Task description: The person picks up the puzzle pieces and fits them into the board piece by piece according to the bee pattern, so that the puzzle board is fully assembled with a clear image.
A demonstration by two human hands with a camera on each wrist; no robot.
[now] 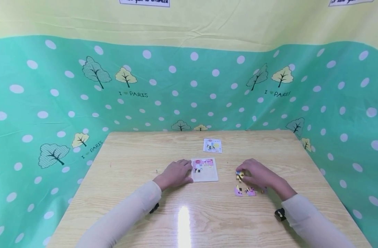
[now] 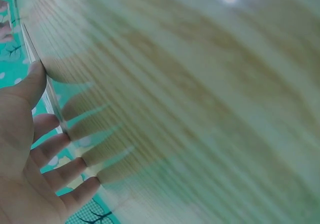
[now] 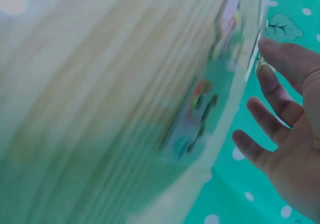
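A white puzzle tray [image 1: 204,170] lies at the middle of the wooden table [image 1: 130,193], with a few coloured pieces fitted along its top. My left hand [image 1: 183,169] rests flat on the table, fingertips against the tray's left edge. In the left wrist view the left hand [image 2: 50,124] has its fingers straight against the tray's thin edge [image 2: 50,91]. My right hand [image 1: 243,173] pinches a yellow puzzle piece [image 1: 239,176] just above the table, right of the tray. In the right wrist view the right hand [image 3: 264,57] holds the piece's thin edge [image 3: 255,61] between thumb and forefinger.
Several loose pink and yellow pieces [image 1: 245,191] lie near the right wrist, blurred in the right wrist view [image 3: 200,108]. A small picture card [image 1: 212,145] lies beyond the tray. A green dotted cloth [image 1: 52,113] walls the table on three sides.
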